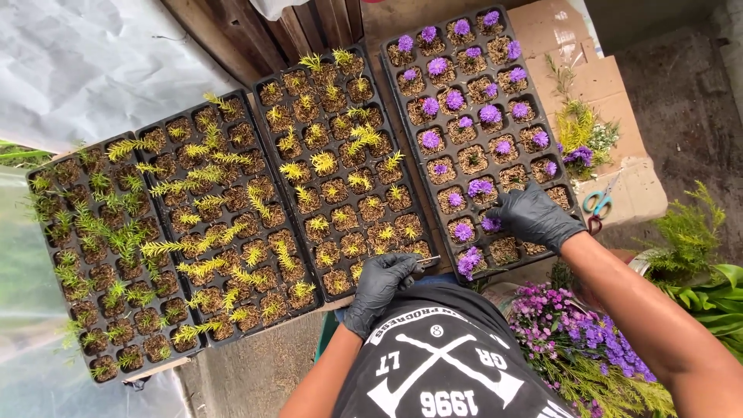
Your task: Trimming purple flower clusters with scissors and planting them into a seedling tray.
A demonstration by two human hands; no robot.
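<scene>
**Gloved hands at the purple-flower tray**

The right hand (534, 217), in a black glove, rests on the near end of the purple-flower tray (474, 131), its fingers (501, 207) curled closed around a purple cutting (491, 224) set in a soil cell. The left hand (379, 286), also gloved, sits just left of that tray's near corner, fingers closed on a thin metal tool (428, 261). Left of the tray lie three trays of yellow-green cuttings (333, 162). To its right, on cardboard (596, 85), lie blue-handled scissors (600, 200); a bunch of purple flowers (573, 333) sits nearer the person.
</scene>
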